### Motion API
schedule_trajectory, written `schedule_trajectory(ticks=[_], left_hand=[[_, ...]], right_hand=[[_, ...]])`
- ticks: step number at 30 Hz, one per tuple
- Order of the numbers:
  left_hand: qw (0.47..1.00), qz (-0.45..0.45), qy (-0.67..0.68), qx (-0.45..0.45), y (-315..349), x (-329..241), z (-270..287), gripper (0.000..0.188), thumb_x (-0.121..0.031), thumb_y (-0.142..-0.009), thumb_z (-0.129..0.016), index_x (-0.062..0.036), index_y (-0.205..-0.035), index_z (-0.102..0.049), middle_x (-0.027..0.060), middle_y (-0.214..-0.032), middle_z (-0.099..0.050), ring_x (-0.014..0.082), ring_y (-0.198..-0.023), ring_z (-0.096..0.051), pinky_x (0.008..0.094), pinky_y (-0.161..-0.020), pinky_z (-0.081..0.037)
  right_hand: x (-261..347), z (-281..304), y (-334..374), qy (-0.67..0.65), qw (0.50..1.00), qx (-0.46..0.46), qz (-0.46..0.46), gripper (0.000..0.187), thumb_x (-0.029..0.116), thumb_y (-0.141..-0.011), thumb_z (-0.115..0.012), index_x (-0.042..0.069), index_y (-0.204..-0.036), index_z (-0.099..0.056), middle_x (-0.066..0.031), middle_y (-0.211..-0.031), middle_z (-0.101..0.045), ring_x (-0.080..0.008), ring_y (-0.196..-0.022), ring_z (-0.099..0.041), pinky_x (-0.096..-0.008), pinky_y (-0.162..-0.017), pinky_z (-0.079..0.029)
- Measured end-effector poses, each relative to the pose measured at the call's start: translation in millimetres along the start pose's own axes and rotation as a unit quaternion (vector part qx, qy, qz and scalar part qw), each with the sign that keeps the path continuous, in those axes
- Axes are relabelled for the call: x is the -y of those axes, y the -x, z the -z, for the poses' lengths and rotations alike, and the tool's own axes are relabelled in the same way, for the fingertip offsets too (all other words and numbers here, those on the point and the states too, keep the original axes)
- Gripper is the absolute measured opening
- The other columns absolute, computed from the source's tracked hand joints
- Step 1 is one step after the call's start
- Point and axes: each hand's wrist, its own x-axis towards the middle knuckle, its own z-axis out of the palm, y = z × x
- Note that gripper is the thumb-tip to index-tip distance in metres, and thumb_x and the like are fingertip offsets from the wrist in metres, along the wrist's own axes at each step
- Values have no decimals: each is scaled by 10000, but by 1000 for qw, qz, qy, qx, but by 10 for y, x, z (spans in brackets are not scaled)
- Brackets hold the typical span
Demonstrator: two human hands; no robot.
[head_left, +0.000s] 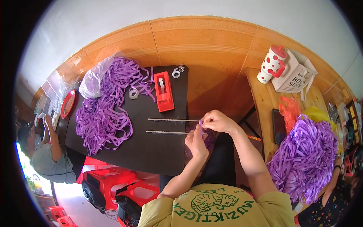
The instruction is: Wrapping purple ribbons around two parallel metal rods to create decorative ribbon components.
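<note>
Two thin metal rods, an upper one [170, 120] and a lower one [170, 132], lie side by side on the dark table and jut past its right edge. At their outer ends my right hand [219, 122] pinches a purple ribbon [200, 123] beside the upper rod. My left hand [196, 143] is closed near the end of the lower rod, its thumb and fingertips up against the same ribbon. Between the hands and my lap hangs more purple material [209, 140], partly hidden by my left hand.
On the dark table [147, 151] sit a heap of purple ribbon [102, 121], a red tape dispenser [163, 92] and tape rolls [133, 94]. The wooden table [261, 90] holds a phone [278, 126], a dotted tumbler [271, 64] and another ribbon heap [306, 155]. Other people sit at both sides.
</note>
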Motion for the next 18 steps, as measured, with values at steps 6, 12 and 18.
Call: schedule_trajectory(ticks=[6, 12, 18], left_hand=[[1000, 3, -4, -4, 4, -31, 1, 242, -130, -834, -675, -110, -664, -504, 15, -601, -563, 111, -467, -548, 218, -474, -426], [1000, 3, -2, 2, 1, -10, 2, 234, -137, -835, -679, -105, -672, -513, 16, -605, -567, 111, -480, -550, 220, -474, -424], [1000, 7, -10, 0, 26, -60, -19, 231, -144, -844, -671, -101, -677, -517, 16, -612, -570, 108, -483, -547, 216, -471, -422]], right_hand=[[96, 49, 141, -57, 990, -54, -117, 322, 212, -832, -661, -33, -628, -614, 39, -531, -445, -39, -505, -348, -274, -455, -279], [65, -150, 268, -225, 948, -193, -120, 265, 244, -850, -671, -6, -764, -675, 10, -679, -586, -39, -642, -476, -219, -576, -370], [108, -229, 373, -298, 927, -182, -137, 222, 197, -849, -672, -16, -790, -670, -28, -772, -640, -64, -750, -552, -212, -697, -423]])
